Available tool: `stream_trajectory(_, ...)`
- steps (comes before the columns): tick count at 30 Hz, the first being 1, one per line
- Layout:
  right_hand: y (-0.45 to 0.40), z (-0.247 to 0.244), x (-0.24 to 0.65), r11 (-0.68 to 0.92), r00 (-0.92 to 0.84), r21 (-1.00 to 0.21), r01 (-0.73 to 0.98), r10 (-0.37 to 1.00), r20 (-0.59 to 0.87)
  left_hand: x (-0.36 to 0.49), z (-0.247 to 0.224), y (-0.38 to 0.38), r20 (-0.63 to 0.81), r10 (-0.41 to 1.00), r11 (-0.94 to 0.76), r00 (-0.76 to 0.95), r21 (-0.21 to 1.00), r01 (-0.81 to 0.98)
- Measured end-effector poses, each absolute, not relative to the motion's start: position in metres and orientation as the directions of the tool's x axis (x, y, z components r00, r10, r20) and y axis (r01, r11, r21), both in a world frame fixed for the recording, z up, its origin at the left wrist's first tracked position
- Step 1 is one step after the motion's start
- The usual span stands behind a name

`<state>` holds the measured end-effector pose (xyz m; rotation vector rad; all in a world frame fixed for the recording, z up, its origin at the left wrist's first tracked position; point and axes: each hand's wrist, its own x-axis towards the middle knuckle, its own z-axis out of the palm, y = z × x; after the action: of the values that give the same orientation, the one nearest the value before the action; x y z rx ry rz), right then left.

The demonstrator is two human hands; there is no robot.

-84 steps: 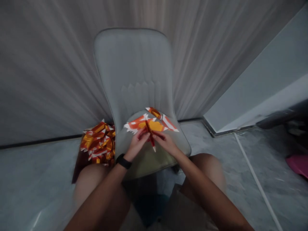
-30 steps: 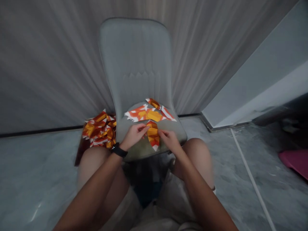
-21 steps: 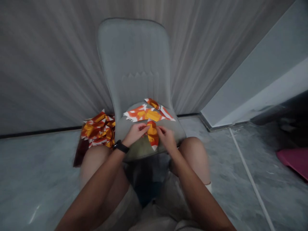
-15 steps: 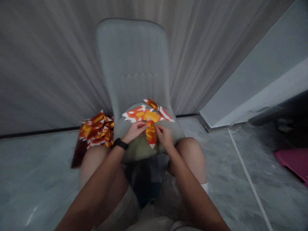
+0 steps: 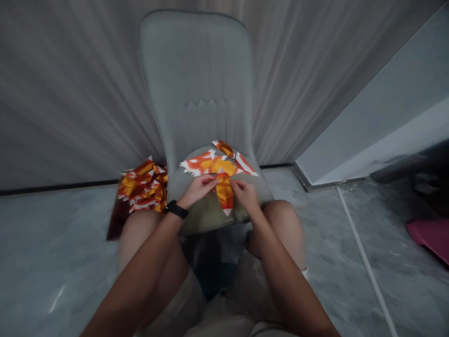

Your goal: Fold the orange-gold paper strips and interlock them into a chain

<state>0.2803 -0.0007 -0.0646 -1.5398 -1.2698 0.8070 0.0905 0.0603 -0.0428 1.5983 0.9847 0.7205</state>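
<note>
Between my hands, above the front of the chair seat [image 5: 199, 220], hangs a folded piece of shiny orange-and-gold paper [image 5: 225, 193] with a white pointed lower end. My left hand [image 5: 200, 187], a dark band on its wrist, pinches the upper left edge of that piece. On the other side, my right hand [image 5: 246, 193] has thumb and fingertips closed at its right edge. Just beyond lie several similar orange, gold and white pieces [image 5: 206, 164] on the seat. One loose piece [image 5: 223, 149] rests farther back, and a red-and-white one [image 5: 246, 164] lies at the right.
A dark red box [image 5: 115, 220] heaped with orange-and-gold pieces [image 5: 143, 185] stands on the floor left of the chair. The grey chair back [image 5: 196, 61] rises before a panelled wall [image 5: 70, 93]. My knees flank the seat. A pink object [image 5: 430, 236] is at far right.
The whole view has shifted slightly. Both hands still grip the folded piece at its sides, and its lower tip points a little more to the right.
</note>
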Motion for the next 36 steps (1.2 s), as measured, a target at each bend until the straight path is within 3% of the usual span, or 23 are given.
stream_trajectory(12,-0.009,-0.067,0.277,-0.046,0.385,-0.964,0.262,0.921,0.061,0.096,-0.048,0.05,-0.079,0.844,-0.056,0.531,0.971,0.233)
stream_trajectory(23,-0.02,-0.073,0.263,-0.105,0.355,-0.905,0.412,0.933,0.053,0.099,-0.05,0.042,-0.098,0.867,-0.021,0.488,0.972,0.232)
stream_trajectory(29,-0.022,-0.069,0.272,-0.087,0.262,-0.931,0.355,0.965,0.01,0.087,-0.046,0.038,-0.068,0.818,-0.08,0.571,0.97,0.23)
stream_trajectory(36,-0.023,-0.07,0.27,-0.052,0.183,-0.963,0.263,0.983,-0.003,0.075,-0.041,0.046,-0.137,0.789,-0.046,0.6,0.959,0.28)
